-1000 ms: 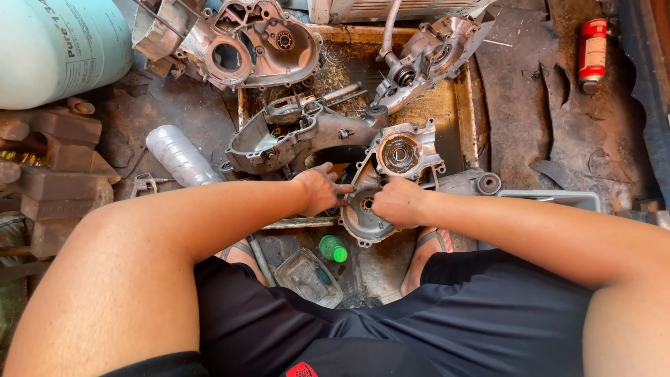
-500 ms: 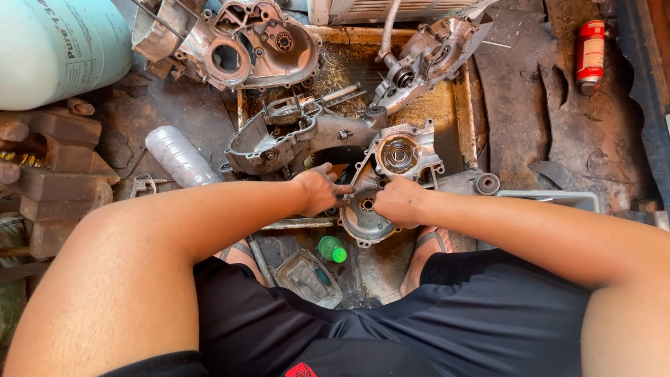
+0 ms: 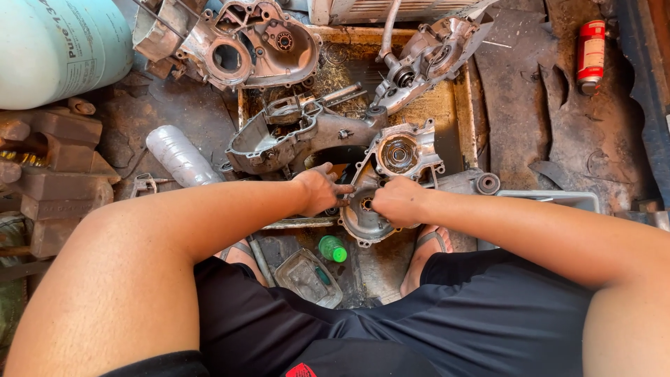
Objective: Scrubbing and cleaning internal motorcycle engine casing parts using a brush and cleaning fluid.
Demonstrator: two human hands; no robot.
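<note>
Both hands are meeting over the engine case half (image 3: 363, 216) lying in front of the person's knees: the left hand (image 3: 317, 192) is resting at its left edge, the right hand (image 3: 398, 201) on its right. A second case cover (image 3: 401, 153) is lying just behind it, inside the metal tray (image 3: 466, 112). A gas cylinder (image 3: 59, 49) is lying far left, a spray can (image 3: 591, 56) far right.

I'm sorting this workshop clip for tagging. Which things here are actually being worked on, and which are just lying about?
In hand:
- left hand, on the engine cover
- right hand, on the engine cover
- round grey engine cover, between both hands

Lying about:
- large crankcase half
- second casing
- pale green gas cylinder
- red spray can
- green-capped bottle
- silver wrapped roll
</note>
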